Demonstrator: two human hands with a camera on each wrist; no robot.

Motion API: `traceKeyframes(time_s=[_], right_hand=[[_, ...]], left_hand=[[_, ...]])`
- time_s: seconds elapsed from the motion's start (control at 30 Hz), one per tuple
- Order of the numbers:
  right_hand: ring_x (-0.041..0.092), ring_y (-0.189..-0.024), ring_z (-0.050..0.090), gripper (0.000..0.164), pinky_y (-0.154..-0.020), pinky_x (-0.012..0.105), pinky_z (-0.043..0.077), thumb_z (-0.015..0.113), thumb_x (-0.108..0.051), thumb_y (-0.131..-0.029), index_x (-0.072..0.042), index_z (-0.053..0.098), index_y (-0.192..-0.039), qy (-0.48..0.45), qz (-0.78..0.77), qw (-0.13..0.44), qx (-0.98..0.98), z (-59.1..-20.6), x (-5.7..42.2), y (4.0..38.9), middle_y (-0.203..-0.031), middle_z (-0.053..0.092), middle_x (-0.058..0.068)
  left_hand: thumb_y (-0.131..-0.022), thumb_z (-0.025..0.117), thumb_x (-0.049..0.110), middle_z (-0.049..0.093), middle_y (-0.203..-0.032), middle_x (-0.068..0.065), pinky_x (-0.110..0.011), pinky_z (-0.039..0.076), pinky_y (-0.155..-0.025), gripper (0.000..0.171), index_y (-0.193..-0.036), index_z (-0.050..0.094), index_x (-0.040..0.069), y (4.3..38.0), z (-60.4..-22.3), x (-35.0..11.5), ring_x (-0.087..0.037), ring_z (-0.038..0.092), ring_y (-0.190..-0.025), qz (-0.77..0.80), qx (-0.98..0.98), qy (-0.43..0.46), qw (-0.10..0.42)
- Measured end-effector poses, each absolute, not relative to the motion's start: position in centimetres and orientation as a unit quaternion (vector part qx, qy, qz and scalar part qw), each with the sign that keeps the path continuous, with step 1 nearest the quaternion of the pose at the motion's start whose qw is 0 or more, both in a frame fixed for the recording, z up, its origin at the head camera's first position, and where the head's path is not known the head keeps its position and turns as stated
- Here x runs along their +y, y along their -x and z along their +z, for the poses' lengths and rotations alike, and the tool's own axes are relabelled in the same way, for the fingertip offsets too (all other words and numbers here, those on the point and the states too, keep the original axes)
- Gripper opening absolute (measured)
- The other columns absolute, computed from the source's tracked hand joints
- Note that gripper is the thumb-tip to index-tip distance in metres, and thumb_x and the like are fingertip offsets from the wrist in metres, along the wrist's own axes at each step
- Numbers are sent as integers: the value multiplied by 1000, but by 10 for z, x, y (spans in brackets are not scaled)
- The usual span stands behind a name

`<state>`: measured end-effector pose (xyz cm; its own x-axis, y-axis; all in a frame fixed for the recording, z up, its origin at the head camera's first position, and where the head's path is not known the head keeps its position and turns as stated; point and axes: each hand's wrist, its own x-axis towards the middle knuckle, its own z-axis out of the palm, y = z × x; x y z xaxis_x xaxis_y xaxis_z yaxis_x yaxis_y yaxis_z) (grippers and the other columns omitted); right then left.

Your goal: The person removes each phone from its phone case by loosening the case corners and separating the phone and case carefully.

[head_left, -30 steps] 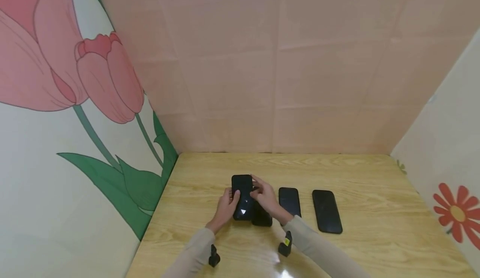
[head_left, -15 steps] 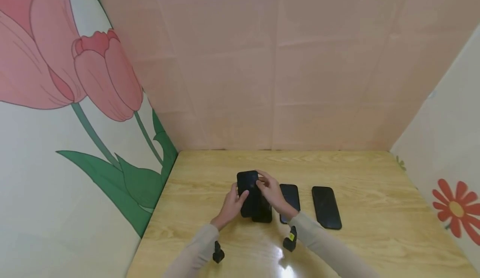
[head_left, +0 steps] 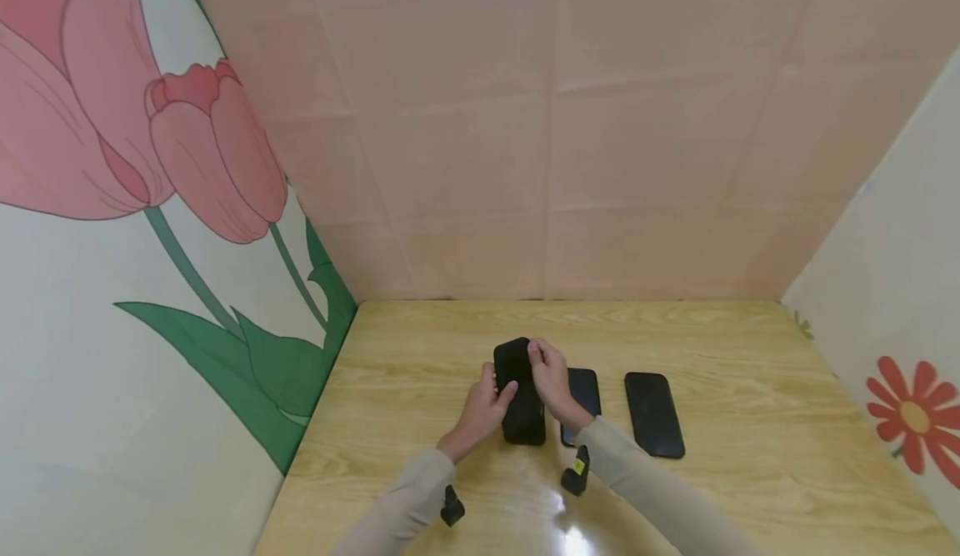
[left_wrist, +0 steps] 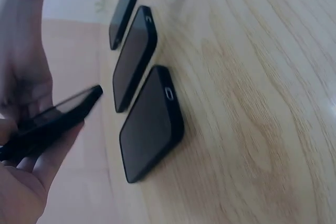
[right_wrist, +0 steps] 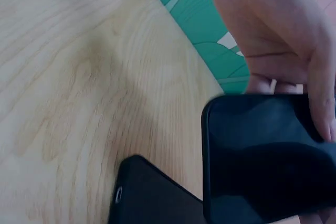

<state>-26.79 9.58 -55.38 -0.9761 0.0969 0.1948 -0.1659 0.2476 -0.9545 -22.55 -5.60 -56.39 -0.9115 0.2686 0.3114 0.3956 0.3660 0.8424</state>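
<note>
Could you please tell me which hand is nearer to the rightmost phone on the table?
Right: the right hand, on the upper right of the held phone, is left of the rightmost phone; the left hand, gripping its lower left side, is farther left.

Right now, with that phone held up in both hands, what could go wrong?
The held phone might slip from the left hand or right hand, since it is tilted above the table. Dropped, it could strike the leftmost phone lying below. Lowering the right hand might bump the middle phone nearby.
</note>
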Motion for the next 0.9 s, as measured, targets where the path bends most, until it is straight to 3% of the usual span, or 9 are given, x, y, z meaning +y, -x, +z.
traceKeyframes(time_s=[0.13, 0.37, 0.63, 0.73, 0.9], right_hand=[[23, -74, 48, 27, -68, 33, 39, 45, -9, -105, 0, 58, -83, 22, 591, 136, -795, -551, 93, 268, -73, 46, 6], [28, -82, 56, 23, -75, 39, 46, 44, -3, -104, 4, 61, -89, 20, 574, 170, -801, -554, 91, 269, -85, 60, 14], [24, -81, 53, 27, -72, 28, 43, 38, -5, -106, 6, 58, -92, -23, 626, 168, -761, -559, 92, 266, -87, 58, 15], [22, -83, 55, 28, -75, 30, 45, 39, -6, -106, 7, 59, -92, -38, 628, 163, -760, -557, 93, 267, -89, 61, 16], [25, -86, 56, 31, -79, 39, 48, 38, -9, -106, 9, 61, -95, -55, 649, 104, -751, -554, 98, 269, -93, 61, 21]], left_hand=[[-99, 59, 8, 67, -101, -19, -32, 55, -73, 25, -119, 45, 0, 225, -567, -48, -26, 68, -91, -523, -823, 206, 84], [-97, 61, 5, 62, -89, -12, -33, 51, -69, 27, -116, 43, -1, 226, -570, -45, -21, 60, -80, -522, -826, 191, 97], [-96, 61, 2, 61, -87, -9, -29, 50, -67, 26, -116, 45, 0, 226, -567, -48, -17, 59, -78, -552, -811, 180, 77], [-95, 61, 1, 63, -91, -13, -31, 52, -69, 28, -118, 45, 0, 227, -566, -50, -21, 62, -82, -559, -806, 177, 74], [-95, 60, -3, 62, -100, -20, -36, 52, -75, 33, -123, 44, -2, 227, -566, -53, -29, 61, -90, -562, -808, 167, 65]])
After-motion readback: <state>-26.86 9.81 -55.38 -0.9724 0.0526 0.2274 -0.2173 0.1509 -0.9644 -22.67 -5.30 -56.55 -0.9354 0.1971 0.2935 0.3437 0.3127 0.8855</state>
